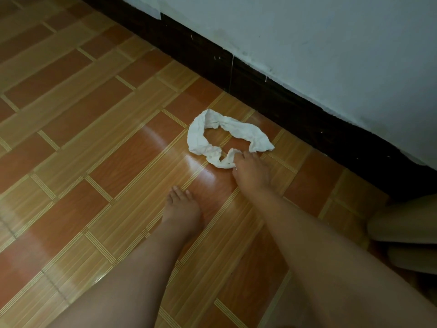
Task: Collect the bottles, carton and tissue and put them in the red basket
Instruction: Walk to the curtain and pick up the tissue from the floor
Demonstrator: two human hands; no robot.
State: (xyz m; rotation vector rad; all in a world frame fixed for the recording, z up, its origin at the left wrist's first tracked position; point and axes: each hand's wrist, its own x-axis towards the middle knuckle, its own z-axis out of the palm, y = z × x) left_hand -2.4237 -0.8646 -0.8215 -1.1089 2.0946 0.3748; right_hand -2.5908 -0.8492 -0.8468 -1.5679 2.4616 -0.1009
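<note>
Fingers of your right hand (251,170) curl onto the near end of the white tissue (222,136), pinching it against the tiled floor (94,143). The tissue lies in a crumpled loop near the dark skirting (272,91). Your left hand is out of view.

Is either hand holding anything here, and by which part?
The right hand reaches the near end of the tissue on the floor; a closed grip cannot be told. The left hand holds nothing.
</note>
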